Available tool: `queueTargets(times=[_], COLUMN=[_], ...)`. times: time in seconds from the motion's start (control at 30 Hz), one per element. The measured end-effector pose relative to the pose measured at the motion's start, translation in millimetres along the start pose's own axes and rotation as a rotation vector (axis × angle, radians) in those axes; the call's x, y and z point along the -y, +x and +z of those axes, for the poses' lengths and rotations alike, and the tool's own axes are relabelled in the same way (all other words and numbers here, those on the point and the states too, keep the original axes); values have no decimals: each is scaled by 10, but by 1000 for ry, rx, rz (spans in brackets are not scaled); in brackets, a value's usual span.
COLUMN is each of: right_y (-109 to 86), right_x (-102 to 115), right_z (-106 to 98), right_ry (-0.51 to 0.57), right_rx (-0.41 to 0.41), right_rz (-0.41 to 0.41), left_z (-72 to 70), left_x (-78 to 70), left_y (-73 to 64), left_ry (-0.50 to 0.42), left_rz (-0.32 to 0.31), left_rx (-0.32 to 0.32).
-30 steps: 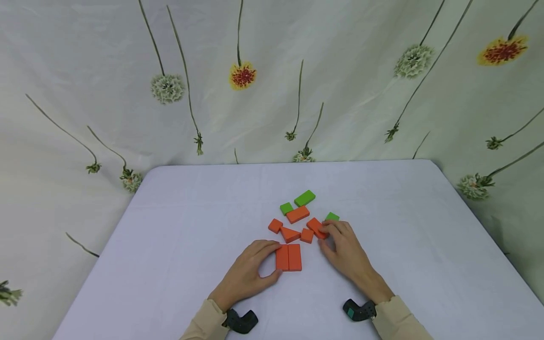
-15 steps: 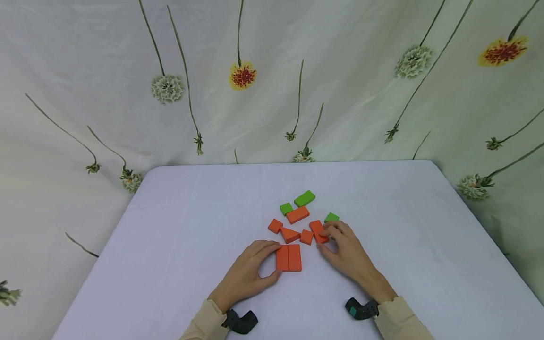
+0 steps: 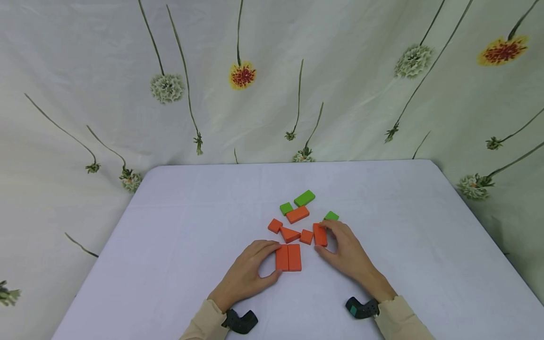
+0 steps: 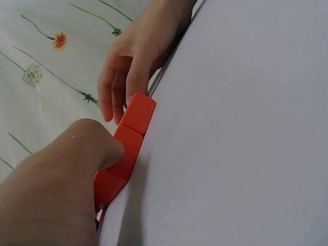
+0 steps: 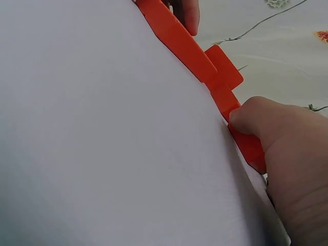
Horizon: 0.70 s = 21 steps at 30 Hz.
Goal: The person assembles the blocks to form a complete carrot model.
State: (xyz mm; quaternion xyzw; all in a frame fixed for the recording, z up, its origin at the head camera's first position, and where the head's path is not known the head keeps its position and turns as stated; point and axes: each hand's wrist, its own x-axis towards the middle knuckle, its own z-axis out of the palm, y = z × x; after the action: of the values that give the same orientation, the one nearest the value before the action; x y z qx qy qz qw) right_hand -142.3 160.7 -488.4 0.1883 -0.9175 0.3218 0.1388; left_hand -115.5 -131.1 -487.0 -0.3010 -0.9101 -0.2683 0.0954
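Two orange-red rectangular blocks lie flat side by side. My left hand [image 3: 250,269] pinches the left block [image 3: 282,259] by its ends, thumb at the near end and fingertips at the far one. The right block [image 3: 295,258] of the pair lies against it. Farther right, my right hand [image 3: 348,252] holds another orange-red rectangular block [image 3: 319,236] between thumb and fingers, its length running nearly away from me. In the right wrist view the thumb presses on that block [image 5: 248,151]. A small orange cube [image 3: 306,236] lies just left of it.
An orange triangular block [image 3: 290,234], an orange cube [image 3: 275,225] and an orange bar [image 3: 298,215] lie beyond the pair. Green blocks sit behind: a long one [image 3: 304,198], a small one [image 3: 286,208], and one [image 3: 331,216] partly hidden by the right hand. The table [image 3: 191,212] has a white cover.
Between my right fingers the rectangular block has turned from slanted to nearly straight and shifted slightly toward me. My left hand and the paired blocks have stayed put.
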Motion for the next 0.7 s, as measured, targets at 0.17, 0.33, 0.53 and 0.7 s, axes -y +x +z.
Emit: queueTargets(times=[0.17,0.33,0.53,0.7], right_y=[5,5,-6,-18], right_x=[-21,-6,23,12], right_z=[5,-16,-37,-21], right_ry=[8,55,122,156], right_rx=[-4,11,34,52], right_rz=[26,31,13,-37], left_z=[-5,-6,-1,3], left_x=[-4,-1,0,1], left_y=[2,-2,-3,-4], left_ry=[-9,-6,-5,-3], left_rz=[-8,-10,-13,-13], left_rx=[2,4,3,4])
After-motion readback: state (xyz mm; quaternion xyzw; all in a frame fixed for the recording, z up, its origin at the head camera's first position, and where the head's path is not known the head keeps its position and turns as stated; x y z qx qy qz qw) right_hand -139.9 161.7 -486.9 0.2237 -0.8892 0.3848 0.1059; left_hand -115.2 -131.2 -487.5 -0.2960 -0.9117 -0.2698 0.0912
